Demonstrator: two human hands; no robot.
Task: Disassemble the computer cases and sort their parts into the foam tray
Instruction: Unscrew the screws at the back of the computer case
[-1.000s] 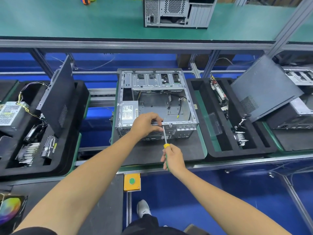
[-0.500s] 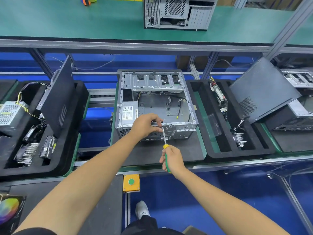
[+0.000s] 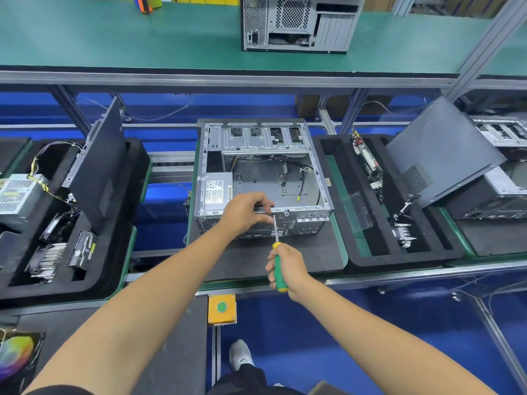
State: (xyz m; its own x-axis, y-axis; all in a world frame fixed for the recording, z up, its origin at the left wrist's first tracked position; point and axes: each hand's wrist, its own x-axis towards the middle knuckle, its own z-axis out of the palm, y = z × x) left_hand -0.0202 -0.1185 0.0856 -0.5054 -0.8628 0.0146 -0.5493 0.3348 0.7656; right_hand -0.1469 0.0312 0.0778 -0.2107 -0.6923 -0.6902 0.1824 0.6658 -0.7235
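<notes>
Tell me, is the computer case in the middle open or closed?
Open. The computer case has no side panel on top, so its bare interior, cables and power supply show.

Open-topped computer case (image 3: 258, 178) gives access from above; foam tray (image 3: 336, 201) just beside its right wall.

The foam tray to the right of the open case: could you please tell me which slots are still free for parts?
In the right foam tray, the wide slot nearest the open case holds only a clear plastic piece. The next narrow slot holds a circuit board at its far end and a finned part at its near end.
</notes>
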